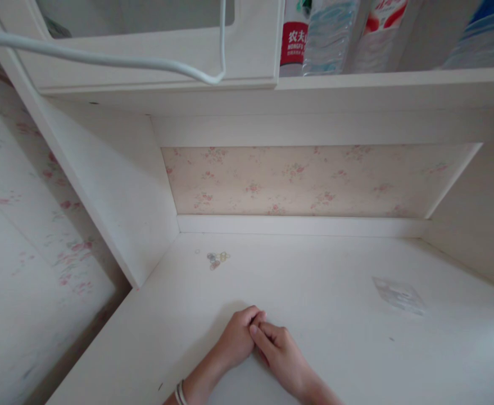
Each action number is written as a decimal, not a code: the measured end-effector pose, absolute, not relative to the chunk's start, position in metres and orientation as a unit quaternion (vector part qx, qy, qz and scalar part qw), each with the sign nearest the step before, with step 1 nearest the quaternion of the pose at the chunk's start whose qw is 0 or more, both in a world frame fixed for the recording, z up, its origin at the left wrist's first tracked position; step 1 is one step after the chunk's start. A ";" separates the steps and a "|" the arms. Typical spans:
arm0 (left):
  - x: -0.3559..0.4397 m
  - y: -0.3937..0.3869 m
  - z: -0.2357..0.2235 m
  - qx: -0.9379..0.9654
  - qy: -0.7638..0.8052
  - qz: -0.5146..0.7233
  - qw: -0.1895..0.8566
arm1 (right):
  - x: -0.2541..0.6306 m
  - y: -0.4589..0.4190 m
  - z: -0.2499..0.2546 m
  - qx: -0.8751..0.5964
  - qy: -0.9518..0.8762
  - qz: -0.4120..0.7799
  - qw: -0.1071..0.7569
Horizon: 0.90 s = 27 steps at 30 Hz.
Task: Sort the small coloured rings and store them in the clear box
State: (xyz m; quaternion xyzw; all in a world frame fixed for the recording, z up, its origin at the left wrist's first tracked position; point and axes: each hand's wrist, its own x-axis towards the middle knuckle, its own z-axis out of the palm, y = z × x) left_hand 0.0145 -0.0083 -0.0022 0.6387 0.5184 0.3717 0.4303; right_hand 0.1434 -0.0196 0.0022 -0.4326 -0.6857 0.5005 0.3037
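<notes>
My left hand [239,336] and my right hand [281,351] meet over the white desk top [322,281]. Both are closed, with their fingers touching and the right thumb lying against the left fingers. Whatever is between them, if anything, is hidden. A pale band [180,392] circles my left wrist. Farther back, a small pile of thin coloured rings [215,259], like little rubber bands, lies on the desk, with one pale ring [196,251] apart to its left. To the right rests a flat clear plastic bag [399,295]; its contents are too faint to name.
Overhead, a shelf [377,80] carries plastic bottles [330,36] and a red-labelled bottle [295,42]. A white cable [116,56] crosses before the cabinet door [247,62]. Side panels [116,185] bound the desk, with floral wallpaper [250,180] behind.
</notes>
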 end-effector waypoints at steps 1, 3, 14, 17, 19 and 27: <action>0.014 -0.008 -0.002 0.640 0.517 0.372 0.430 | 0.143 -0.020 0.002 -0.432 -0.685 0.503 0.303; 0.014 -0.008 -0.001 0.641 0.517 0.370 0.429 | 0.144 -0.021 0.002 -0.432 -0.681 0.509 0.302; 0.015 -0.008 -0.001 0.640 0.519 0.368 0.430 | 0.144 -0.017 -0.002 -0.426 -0.690 0.504 0.299; 0.015 -0.008 -0.002 0.639 0.523 0.365 0.429 | 0.144 -0.018 -0.004 -0.422 -0.693 0.502 0.299; 0.015 -0.008 -0.002 0.641 0.523 0.365 0.427 | 0.145 -0.018 -0.004 -0.426 -0.695 0.498 0.295; 0.014 -0.009 0.000 0.643 0.520 0.369 0.424 | 0.144 -0.018 -0.001 -0.431 -0.699 0.496 0.282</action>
